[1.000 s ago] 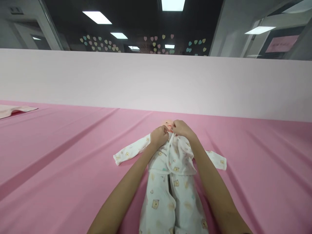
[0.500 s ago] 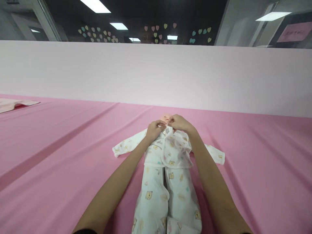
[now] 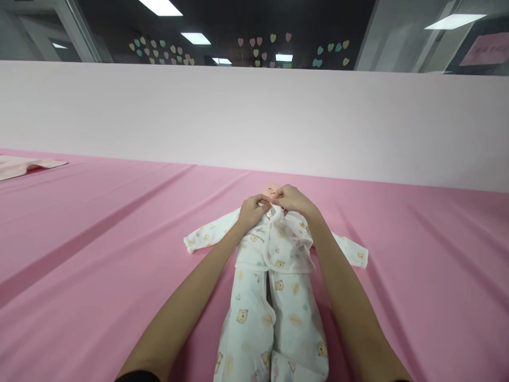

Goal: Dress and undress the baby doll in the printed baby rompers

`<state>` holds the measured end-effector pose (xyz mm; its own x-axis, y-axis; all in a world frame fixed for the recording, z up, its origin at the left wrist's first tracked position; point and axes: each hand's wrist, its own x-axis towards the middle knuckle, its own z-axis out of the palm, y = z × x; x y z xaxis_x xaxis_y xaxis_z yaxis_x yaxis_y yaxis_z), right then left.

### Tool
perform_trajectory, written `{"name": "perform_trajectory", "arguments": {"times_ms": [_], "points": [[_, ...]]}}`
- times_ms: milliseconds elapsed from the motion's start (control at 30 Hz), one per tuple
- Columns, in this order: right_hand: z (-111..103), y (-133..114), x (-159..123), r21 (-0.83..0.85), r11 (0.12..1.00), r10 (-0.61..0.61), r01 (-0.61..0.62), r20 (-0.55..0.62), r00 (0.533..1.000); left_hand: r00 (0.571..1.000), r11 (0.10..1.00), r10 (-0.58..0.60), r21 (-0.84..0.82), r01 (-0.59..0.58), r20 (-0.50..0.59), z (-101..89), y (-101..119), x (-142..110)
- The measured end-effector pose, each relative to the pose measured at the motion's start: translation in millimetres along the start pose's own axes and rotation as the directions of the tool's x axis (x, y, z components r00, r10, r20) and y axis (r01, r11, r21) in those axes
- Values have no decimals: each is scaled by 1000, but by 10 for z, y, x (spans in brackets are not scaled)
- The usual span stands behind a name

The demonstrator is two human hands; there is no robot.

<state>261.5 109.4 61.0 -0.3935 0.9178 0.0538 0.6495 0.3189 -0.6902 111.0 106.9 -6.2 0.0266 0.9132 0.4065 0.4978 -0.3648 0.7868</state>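
Observation:
A baby doll (image 3: 271, 189) lies on its back, its head partly hidden behind my fingers. It wears a white baby jacket (image 3: 287, 244) printed with small bears, sleeves spread to both sides. White trousers (image 3: 244, 329) in the same print reach toward me. At the jacket's neckline, my left hand (image 3: 253, 211) pinches the collar edge from the left. My right hand (image 3: 295, 200) grips the collar from the right, its fingertips close to the left ones. Just below the fingers, a small fastener and a grey label show at the neck opening.
Pink cloth (image 3: 119, 239) with several creases covers the surface. A pale folded cloth (image 3: 27, 165) lies at the far left. Behind the doll rises a white wall panel (image 3: 254, 116), with dark glass (image 3: 222, 26) bearing heart stickers above it.
Both hands stay at the collar with only slight finger movement. The view has tilted down or shifted a little, so the background sits slightly higher.

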Motion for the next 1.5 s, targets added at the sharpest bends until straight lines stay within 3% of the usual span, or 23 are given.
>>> {"name": "perform_trajectory", "arguments": {"times_ms": [167,333,533,700,867,1033,1233,1500], "points": [[-7,-12,-33,76,997,1,-6,66,998,999,998,48,37,-48,7,-15,13,-23],[32,37,4,38,999,-32,32,-13,999,998,999,48,11,-48,30,10,-33,4],[93,59,48,-140,987,-107,86,-154,982,998,997,63,-56,-61,31,30,-80,21],[182,19,39,-355,929,-186,109,-191,964,998,995,61,-86,-58,30,1,-62,-3],[267,-1,26,-448,894,-118,21,-189,975,999,998,35,-50,-35,-1,-24,-19,-23],[223,17,17,-353,934,-114,45,-177,978,1000,999,30,-26,-30,-10,-31,15,-28],[120,52,5,-28,1000,-2,0,-69,998,1000,990,10,-142,-7,19,-15,-54,4],[190,126,71,-119,990,-85,69,-132,988,999,974,-26,-225,32,28,0,-92,32]]}}
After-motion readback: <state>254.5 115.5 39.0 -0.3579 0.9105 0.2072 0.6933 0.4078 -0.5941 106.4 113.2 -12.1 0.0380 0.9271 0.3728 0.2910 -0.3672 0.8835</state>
